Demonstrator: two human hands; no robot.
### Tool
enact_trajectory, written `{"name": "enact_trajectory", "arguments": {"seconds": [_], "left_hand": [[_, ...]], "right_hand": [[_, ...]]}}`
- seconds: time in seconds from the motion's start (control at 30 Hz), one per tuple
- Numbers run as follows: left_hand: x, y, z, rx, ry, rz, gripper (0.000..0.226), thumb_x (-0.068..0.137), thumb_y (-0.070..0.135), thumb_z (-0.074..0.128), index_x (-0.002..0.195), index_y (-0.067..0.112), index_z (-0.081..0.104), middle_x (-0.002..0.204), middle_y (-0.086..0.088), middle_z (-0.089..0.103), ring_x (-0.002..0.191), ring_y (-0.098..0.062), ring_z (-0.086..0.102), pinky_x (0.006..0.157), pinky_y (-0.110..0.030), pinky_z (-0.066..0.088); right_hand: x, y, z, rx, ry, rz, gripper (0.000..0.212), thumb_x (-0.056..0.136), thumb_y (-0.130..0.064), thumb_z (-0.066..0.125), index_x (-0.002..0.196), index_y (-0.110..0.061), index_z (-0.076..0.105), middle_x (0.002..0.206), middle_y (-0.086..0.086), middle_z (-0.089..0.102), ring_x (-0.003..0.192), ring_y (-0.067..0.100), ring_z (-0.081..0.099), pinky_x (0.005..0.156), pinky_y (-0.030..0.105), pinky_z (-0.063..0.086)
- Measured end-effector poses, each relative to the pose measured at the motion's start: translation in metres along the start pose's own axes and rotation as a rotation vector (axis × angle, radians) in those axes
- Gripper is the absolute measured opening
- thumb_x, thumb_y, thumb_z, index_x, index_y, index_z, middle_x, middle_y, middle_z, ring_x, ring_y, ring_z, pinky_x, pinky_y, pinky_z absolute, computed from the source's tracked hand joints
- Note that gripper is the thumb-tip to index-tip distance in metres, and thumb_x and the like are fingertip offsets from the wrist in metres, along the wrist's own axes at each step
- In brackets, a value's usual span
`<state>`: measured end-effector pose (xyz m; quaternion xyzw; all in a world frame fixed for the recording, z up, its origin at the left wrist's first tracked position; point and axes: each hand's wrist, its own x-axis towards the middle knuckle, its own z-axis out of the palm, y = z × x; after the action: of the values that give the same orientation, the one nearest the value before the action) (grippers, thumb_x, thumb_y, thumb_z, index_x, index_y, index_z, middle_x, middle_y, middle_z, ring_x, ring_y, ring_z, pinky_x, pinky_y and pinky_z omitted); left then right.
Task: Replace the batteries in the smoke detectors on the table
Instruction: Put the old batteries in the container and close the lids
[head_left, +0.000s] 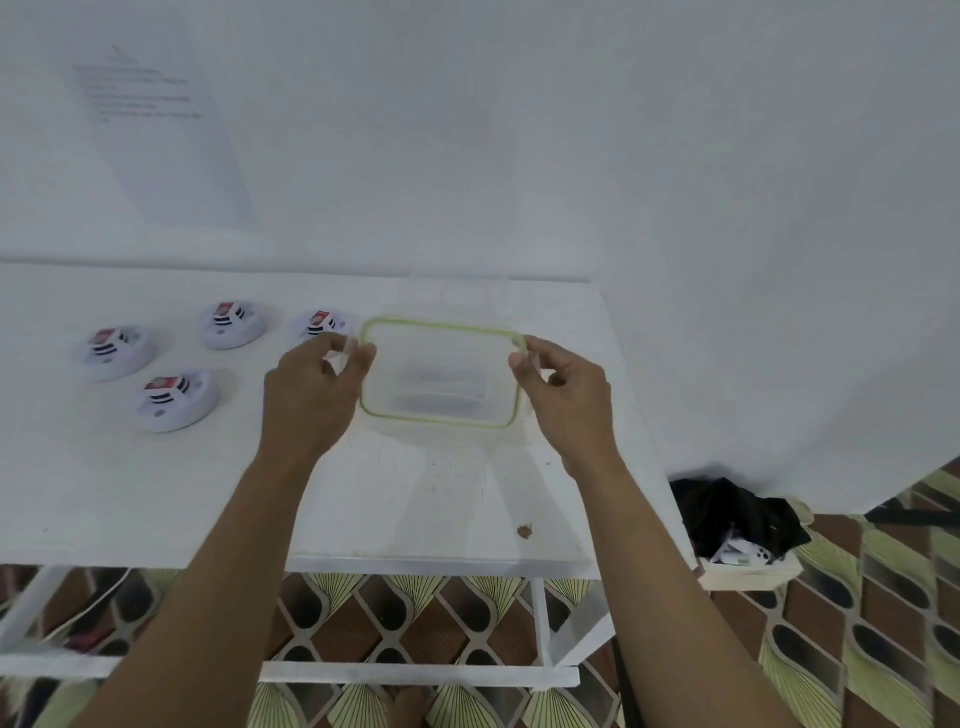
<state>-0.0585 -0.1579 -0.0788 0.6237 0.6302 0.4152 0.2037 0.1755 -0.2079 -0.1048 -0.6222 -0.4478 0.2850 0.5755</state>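
Several round white smoke detectors with red-labelled batteries lie on the white table (130, 493): one at far left (117, 351), one near the front (176, 397), one further back (234, 325), one (322, 325) beside my left hand. A clear plastic container lid with a green seal (441, 376) is held between both hands above the table's right part. My left hand (317, 395) pinches its left edge, and my right hand (566, 395) pinches its right edge. Something clear lies blurred under the lid; I cannot tell what.
A printed sheet (161, 130) hangs on the white wall behind the table. To the right, on the floor, a white box holds black cloth (737, 519). Patterned tiles (857, 623) cover the floor. A brown stain (524, 531) marks the table's front right.
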Motion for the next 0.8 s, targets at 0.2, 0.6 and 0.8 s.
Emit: {"name": "enact_trajectory", "arguments": {"seconds": [0.2, 0.6, 0.8], "left_hand": [[0.016, 0.010, 0.013, -0.283, 0.064, 0.054, 0.020, 0.097, 0.047, 0.052, 0.104, 0.030, 0.060, 0.072, -0.001, 0.068, 0.050, -0.017, 0.068, 0.051, -0.029, 0.047], [0.105, -0.003, 0.056, -0.793, -0.198, -0.241, 0.018, 0.090, 0.027, 0.070, 0.091, 0.012, 0.061, 0.090, -0.007, 0.062, 0.088, -0.025, 0.067, 0.074, -0.032, 0.055], [0.163, -0.010, 0.087, -0.571, -0.182, -0.261, 0.059, 0.077, 0.024, 0.083, 0.127, 0.021, 0.052, 0.106, -0.008, 0.063, 0.096, -0.020, 0.060, 0.089, -0.034, 0.049]], "right_hand": [[0.018, -0.017, 0.012, -0.005, 0.109, -0.094, 0.028, 0.093, -0.039, 0.071, 0.119, -0.028, 0.074, 0.100, -0.023, 0.073, 0.054, 0.013, 0.065, 0.060, 0.018, 0.048], [0.101, -0.005, 0.042, 0.118, 0.009, 0.015, 0.020, 0.097, -0.027, 0.062, 0.112, -0.030, 0.074, 0.115, -0.013, 0.070, 0.091, 0.007, 0.059, 0.087, 0.022, 0.047], [0.154, 0.001, 0.060, 0.044, 0.053, 0.124, 0.059, 0.092, -0.020, 0.072, 0.146, -0.020, 0.047, 0.144, -0.004, 0.049, 0.109, 0.012, 0.057, 0.088, 0.023, 0.043]]}}
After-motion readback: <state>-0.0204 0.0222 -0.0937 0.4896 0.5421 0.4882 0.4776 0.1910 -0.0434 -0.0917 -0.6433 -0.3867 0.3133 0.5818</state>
